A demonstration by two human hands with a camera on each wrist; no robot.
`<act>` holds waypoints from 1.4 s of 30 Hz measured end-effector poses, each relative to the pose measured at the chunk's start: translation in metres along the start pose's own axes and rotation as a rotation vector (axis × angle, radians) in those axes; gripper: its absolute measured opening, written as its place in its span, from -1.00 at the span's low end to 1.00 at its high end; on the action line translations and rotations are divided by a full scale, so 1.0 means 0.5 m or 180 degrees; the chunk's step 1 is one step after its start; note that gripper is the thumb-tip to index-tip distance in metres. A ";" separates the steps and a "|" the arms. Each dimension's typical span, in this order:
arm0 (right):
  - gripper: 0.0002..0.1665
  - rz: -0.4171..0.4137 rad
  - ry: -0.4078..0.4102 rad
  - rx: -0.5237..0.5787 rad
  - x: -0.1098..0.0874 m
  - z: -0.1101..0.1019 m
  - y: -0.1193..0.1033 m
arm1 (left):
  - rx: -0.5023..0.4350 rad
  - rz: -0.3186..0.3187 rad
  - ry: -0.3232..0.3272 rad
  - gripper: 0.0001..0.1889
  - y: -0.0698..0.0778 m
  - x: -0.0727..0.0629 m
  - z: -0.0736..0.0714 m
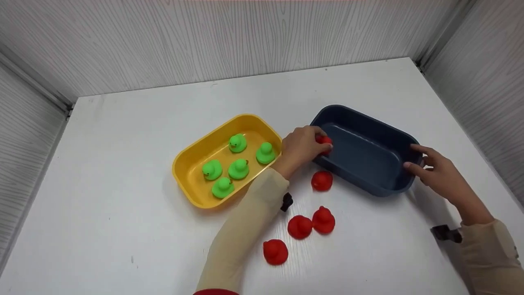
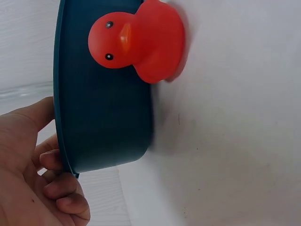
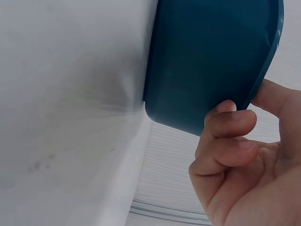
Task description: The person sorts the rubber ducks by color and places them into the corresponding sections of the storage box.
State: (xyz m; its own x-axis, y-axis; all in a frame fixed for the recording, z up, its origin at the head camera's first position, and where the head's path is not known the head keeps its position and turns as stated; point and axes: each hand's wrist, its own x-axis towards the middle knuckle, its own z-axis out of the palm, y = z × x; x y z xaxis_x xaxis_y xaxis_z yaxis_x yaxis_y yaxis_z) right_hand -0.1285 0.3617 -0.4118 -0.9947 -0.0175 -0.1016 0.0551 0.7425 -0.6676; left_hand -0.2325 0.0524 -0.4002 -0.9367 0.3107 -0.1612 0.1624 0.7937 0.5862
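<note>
In the head view my left hand pinches a red rubber duck just inside the left end of a dark blue plastic bin. The left wrist view shows the left hand at the bin's rim, with the held duck hidden behind the wall. Another red duck sits on the table right beside the bin. At the bin's right end, my right hand grips the rim between thumb and fingers. From the right wrist, curled fingers show against the outer wall.
Several green ducks sit in a yellow bin left of the blue one. Loose red ducks lie on the white table in front, near the left sleeve. Light wood-grain panels border the table.
</note>
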 end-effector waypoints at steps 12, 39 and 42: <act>-0.21 0.0012 -0.0085 0.0018 0.011 0.003 -0.007 | -0.0764 0.0386 -0.0056 -0.53 -0.023 -0.034 -0.025; -0.19 0.0052 -0.0088 0.0005 0.000 0.003 0.007 | -0.1763 0.1203 -0.1020 -0.63 -0.109 -0.206 -0.040; -0.19 0.0060 -0.0086 -0.0022 0.002 0.000 0.005 | -0.1791 0.1293 -0.1158 -0.66 -0.128 -0.223 -0.043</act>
State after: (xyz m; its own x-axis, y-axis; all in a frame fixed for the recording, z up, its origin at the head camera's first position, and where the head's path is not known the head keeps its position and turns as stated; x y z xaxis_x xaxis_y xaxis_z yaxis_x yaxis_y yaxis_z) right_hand -0.1292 0.3635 -0.4138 -0.9907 -0.0216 -0.1341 0.0731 0.7475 -0.6603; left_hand -0.1450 -0.0446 -0.4026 -0.6613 0.7490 -0.0410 0.1981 0.2270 0.9535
